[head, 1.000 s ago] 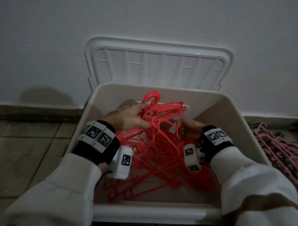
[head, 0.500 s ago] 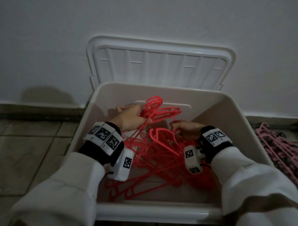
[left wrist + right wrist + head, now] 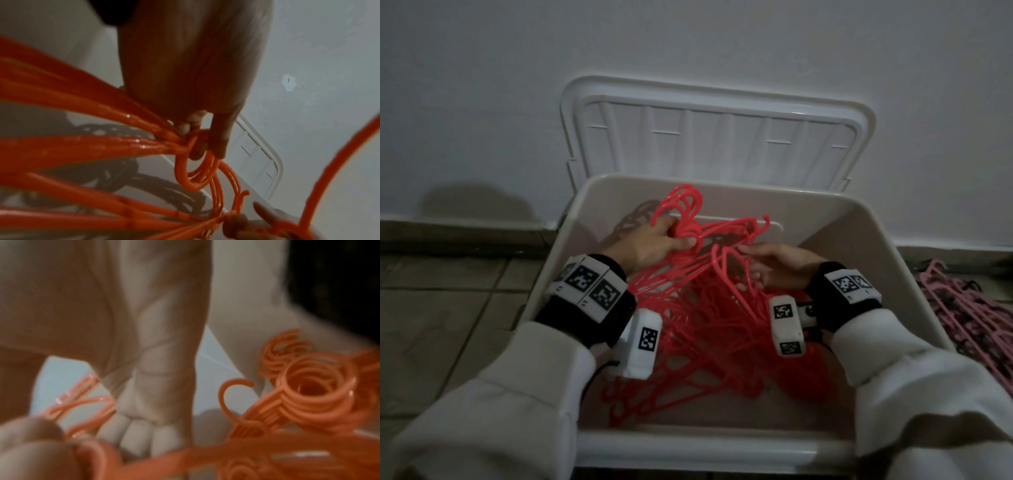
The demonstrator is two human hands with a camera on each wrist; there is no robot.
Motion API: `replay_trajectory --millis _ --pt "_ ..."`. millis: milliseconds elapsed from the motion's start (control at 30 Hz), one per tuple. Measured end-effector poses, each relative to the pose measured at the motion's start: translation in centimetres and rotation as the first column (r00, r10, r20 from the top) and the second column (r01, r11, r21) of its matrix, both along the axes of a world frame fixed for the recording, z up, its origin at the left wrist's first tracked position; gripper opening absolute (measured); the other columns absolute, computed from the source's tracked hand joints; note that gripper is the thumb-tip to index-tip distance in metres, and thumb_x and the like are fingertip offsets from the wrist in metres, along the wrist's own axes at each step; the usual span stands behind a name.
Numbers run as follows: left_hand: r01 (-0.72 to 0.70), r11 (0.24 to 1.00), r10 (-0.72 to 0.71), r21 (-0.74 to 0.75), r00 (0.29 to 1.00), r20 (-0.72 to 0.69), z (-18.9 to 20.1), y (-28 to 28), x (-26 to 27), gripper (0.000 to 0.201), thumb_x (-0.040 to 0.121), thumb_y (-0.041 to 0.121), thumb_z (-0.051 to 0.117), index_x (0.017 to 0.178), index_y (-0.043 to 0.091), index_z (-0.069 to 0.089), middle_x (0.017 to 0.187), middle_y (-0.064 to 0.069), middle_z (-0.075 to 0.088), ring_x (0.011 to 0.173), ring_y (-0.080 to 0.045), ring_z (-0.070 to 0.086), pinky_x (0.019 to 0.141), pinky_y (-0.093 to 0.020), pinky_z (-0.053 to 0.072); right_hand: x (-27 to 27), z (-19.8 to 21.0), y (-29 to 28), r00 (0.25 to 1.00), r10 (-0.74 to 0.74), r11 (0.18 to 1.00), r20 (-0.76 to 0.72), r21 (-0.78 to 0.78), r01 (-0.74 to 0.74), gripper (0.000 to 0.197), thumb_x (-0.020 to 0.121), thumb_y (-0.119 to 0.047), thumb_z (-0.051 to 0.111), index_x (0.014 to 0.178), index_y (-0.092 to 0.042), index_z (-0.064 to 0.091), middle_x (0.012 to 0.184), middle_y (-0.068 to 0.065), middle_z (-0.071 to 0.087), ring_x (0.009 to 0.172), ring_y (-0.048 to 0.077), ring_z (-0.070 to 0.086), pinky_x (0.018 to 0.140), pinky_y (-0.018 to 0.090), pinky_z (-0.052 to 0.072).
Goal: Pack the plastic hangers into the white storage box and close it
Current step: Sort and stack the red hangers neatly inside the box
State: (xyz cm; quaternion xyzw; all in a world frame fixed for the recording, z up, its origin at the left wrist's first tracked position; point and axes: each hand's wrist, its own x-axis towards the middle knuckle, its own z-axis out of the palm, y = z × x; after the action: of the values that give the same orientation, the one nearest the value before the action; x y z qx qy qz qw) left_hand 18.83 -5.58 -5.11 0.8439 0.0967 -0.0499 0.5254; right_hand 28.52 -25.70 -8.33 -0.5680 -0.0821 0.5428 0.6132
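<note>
A plain white wall (image 3: 482, 85) backs a dim, tiled floor (image 3: 448, 308), and against that wall stands the white storage box (image 3: 705, 445), its hinged lid (image 3: 722, 126) thrown open and leaning upright on the wall behind; inside the box lies a tangled bundle of red plastic hangers (image 3: 705, 325), their shoulders fanning toward the near wall and their hooks gathered at the far side, so the bundle's long axis runs from the person outward toward the lid. The left hand (image 3: 650, 245) is reached in over the left half of the box, palm down, fingers and thumb curled round the cluster of hooks (image 3: 195, 172); the left wrist view shows the hook necks pinched between thumb and fingers, the hangers' arms streaming back below the wrist. The right hand (image 3: 780, 263) lies just right of it, fingers curled among the upper bars of one or two hangers (image 3: 86, 404); the right wrist view is blurred, but the fingertips (image 3: 135, 433) seem folded onto a strand with the thumb close by, a light hold rather than a firm one. The hooks lie nearer the left hand, which looks set to steer them down while the right settles the bars; the hooks stand about level with the far rim, so they likely need pressing lower before the lid can close. A heap of pink hangers (image 3: 962, 308) lies on the floor right of the box, not yet packed.
</note>
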Motion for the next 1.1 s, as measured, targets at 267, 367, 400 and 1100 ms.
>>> replay_trajectory --millis 267,367,400,1100 --pt "-0.167 0.984 0.170 -0.055 0.984 0.054 0.2 -0.2 0.3 0.025 0.091 0.009 0.057 0.067 0.019 0.054 0.061 0.003 0.048 0.051 -0.001 0.045 0.045 -0.003 0.033 0.4 0.9 -0.1 0.915 -0.400 0.913 0.062 -0.063 0.403 0.031 0.092 -0.008 0.032 0.062 -0.015 0.032 0.041 -0.006 0.035 0.036 0.006 0.037 0.045 0.018 0.037" --pt "-0.177 0.983 0.180 -0.043 0.982 0.062 0.2 -0.2 0.1 0.026 0.091 0.016 0.059 0.066 0.022 0.053 0.064 0.007 0.051 0.058 -0.002 0.046 0.050 -0.004 0.035 1.1 0.0 -0.7 0.800 -0.596 0.803 -0.065 -0.081 0.591 0.021 0.079 -0.001 0.032 0.065 -0.018 0.032 0.037 -0.005 0.031 0.032 0.007 0.032 0.055 0.018 0.024" --pt "-0.175 0.984 0.177 -0.032 0.982 0.068 0.1 -0.2 0.1 0.026 0.091 0.018 0.059 0.065 0.022 0.054 0.065 0.008 0.052 0.060 -0.002 0.047 0.053 -0.007 0.036 1.2 -0.5 -1.0 0.762 -0.640 0.768 -0.094 -0.107 0.632 0.022 0.079 -0.001 0.031 0.066 -0.019 0.031 0.036 -0.004 0.030 0.030 0.007 0.030 0.054 0.017 0.022" --pt "-0.064 0.990 0.061 -0.125 0.998 -0.031 1.0 -0.4 0.0 0.027 0.091 0.013 0.057 0.064 0.015 0.057 0.046 0.016 0.054 0.043 0.007 0.049 0.052 -0.003 0.038 -1.0 2.5 2.7 0.517 -0.113 0.978 0.849 0.003 0.209 0.011 0.096 -0.016 0.046 0.092 -0.026 0.049 0.069 -0.007 0.048 0.056 -0.003 0.048 0.058 0.014 0.041"
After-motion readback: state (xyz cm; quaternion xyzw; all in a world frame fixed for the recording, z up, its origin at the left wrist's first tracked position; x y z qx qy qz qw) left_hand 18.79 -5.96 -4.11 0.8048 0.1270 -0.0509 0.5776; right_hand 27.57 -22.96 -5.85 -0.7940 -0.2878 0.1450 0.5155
